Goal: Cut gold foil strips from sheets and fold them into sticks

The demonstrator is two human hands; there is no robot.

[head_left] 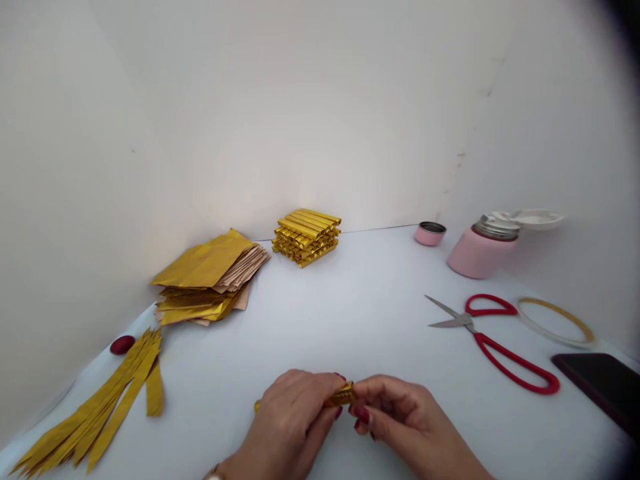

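Near the table's front edge, my left hand (295, 413) is closed around a small rolled tube of gold foil paper (341, 396), which pokes out on both sides of the fingers. My right hand (400, 413) pinches at the tube's right end with thumb and fingertips; most of the roll is covered by the left hand. Behind them at the back stands a layered stack of gold paper tubes (307, 237). To the left lie a pile of gold paper sheets (205, 267) with pale backs and a fan of cut gold strips (100, 407).
Open red-handled scissors (467, 321) lie at the right, beside a roll of thin tape (555, 320) and a dark phone (600, 387). A pink flask (480, 252) and its pink cap (430, 233) stand behind. A dark red round object (123, 345) sits at the left edge.
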